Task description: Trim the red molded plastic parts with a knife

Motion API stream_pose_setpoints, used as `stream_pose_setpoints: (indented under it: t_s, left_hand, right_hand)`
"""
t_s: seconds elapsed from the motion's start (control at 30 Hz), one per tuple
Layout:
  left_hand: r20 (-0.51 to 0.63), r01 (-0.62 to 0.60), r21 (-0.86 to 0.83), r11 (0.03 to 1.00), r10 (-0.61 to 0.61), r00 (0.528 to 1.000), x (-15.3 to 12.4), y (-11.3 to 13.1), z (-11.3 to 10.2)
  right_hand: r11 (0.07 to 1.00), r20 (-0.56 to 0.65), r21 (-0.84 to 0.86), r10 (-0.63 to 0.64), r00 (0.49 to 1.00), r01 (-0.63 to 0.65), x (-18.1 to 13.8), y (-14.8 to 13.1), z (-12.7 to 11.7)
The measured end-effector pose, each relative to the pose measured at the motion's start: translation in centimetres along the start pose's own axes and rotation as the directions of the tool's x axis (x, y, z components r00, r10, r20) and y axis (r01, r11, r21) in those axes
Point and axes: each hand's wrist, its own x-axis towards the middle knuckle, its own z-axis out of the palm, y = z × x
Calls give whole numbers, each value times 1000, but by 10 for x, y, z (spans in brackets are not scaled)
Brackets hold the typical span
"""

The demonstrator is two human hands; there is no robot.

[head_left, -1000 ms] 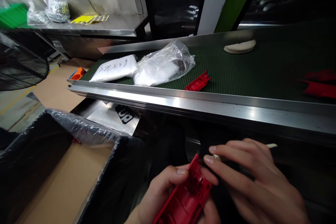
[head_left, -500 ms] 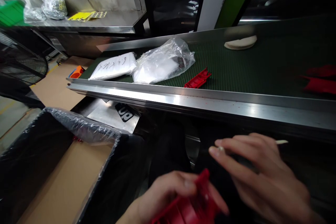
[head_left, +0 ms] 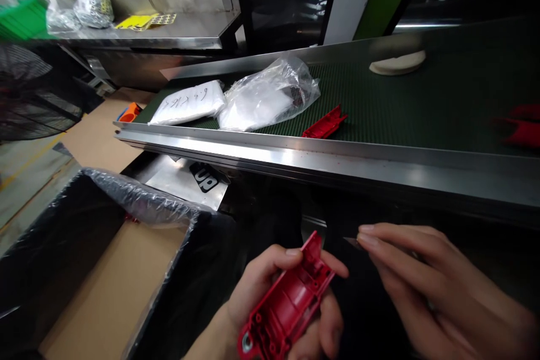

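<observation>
My left hand (head_left: 270,281) is closed round a red plastic half-shell housing (head_left: 291,298), its hollow ribbed inside turned upward. A metal ring sits in the housing's lower end. To its right, my right hand (head_left: 430,275) pinches a small blade (head_left: 351,242) between thumb and forefinger. The blade's dark tip points left toward the housing, apart from it; its handle is hidden by the fingers. Another red plastic shell (head_left: 324,122) lies on the green conveyor belt (head_left: 358,107) beyond my hands.
A clear plastic bag (head_left: 270,95) and a white packet (head_left: 189,102) lie on the belt, with a pale curved piece (head_left: 397,63) farther right. The conveyor's metal rail (head_left: 270,146) crosses ahead. At left stands a box lined with black plastic (head_left: 194,225). More red parts (head_left: 523,126) are blurred at right.
My left hand has raised the red housing and turned its inside into view. My right hand has shifted slightly right and turned, so the blade tip now shows beyond its fingers.
</observation>
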Motion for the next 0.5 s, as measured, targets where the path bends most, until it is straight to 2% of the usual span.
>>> stream_pose_setpoints:
  t_s: [0.23, 0.37, 0.43, 0.5]
  left_hand:
    - [28, 19, -48, 999, -18, 999, -2, 5, 1]
    - [20, 49, -29, 998, -48, 999, -4, 3, 0]
    - [6, 11, -4, 1000, -11, 1000, -2, 3, 2]
    - [-73, -96, 36, 995, 98, 992, 2, 3, 6]
  right_hand:
    - [1000, -14, 0, 7, 1000, -7, 0, -4, 4]
    - [999, 44, -45, -10, 999, 12, 6, -2, 5]
    - [999, 51, -43, -10, 999, 12, 6, -2, 5]
    - [1000, 36, -19, -14, 999, 15, 4, -3, 5]
